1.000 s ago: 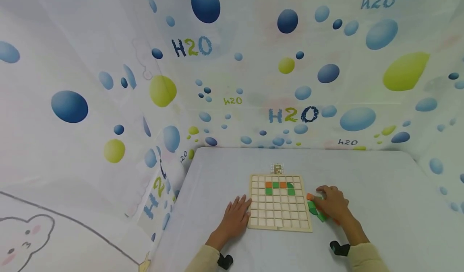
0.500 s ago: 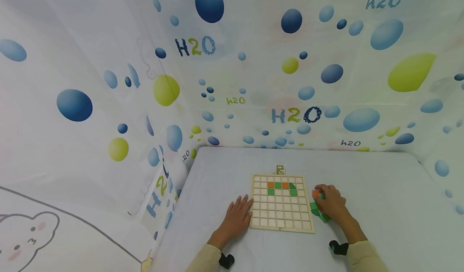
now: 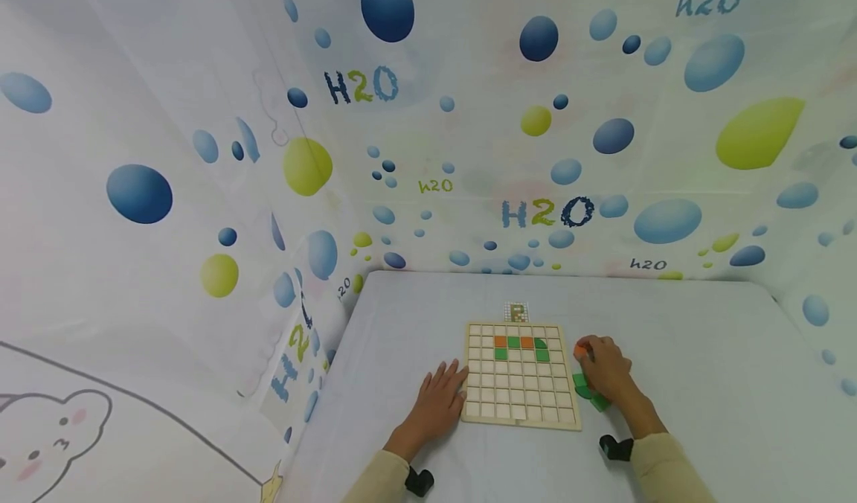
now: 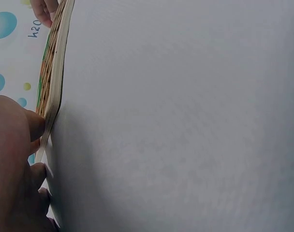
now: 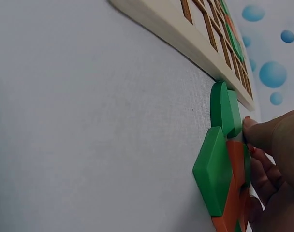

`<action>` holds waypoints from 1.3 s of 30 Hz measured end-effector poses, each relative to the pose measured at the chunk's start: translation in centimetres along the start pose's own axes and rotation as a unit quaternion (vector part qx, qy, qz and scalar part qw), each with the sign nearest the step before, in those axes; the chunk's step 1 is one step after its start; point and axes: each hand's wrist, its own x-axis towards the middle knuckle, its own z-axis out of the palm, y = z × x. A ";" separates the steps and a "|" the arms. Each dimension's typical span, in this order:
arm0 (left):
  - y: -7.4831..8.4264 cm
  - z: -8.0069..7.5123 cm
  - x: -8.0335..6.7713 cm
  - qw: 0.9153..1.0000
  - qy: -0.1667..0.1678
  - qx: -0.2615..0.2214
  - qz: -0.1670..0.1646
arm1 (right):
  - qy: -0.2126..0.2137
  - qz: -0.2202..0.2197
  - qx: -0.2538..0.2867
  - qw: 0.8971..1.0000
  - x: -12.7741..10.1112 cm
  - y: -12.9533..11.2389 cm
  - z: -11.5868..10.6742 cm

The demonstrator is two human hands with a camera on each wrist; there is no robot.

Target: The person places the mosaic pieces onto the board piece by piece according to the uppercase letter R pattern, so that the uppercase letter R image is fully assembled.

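A square wooden grid board (image 3: 522, 391) lies on the white table, with several orange and green tiles (image 3: 513, 342) set in its upper cells. My left hand (image 3: 438, 400) rests flat beside it, fingers spread and fingertips at the left edge; in the left wrist view the thumb (image 4: 36, 124) is against the board's side. Right of the board, my right hand (image 3: 605, 367) pinches a small orange tile (image 3: 579, 350) between thumb and fingers, its outline partly covered. Loose green tiles (image 5: 214, 169) and orange tiles (image 5: 236, 157) lie in a pile under and beside that hand.
A small pattern card (image 3: 517, 312) lies at the board's far edge. Black wrist straps (image 3: 419, 481) stick out by both cuffs. Behind the white tabletop (image 3: 723, 354) stands a fabric wall (image 3: 469, 146) printed with blue and green drops.
My right hand has gone from the pile of tiles slightly left toward the board, now with an orange tile between its fingertips. The left hand has kept its place at the board's edge.
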 end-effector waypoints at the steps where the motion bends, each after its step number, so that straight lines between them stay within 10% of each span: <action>1: 0.0 0.0 0.0 1.000 0.000 0.001 0.000 | 0.004 -0.002 0.000 1.000 0.1 0.0 0.0; 15: 0.0 -0.1 -0.2 0.999 0.026 0.003 0.026 | 0.025 0.002 0.063 0.998 0.9 -3.0 0.5; 39: 0.1 -0.2 0.1 1.000 0.002 0.008 0.011 | -0.006 -0.178 0.038 0.983 -1.5 -10.9 6.9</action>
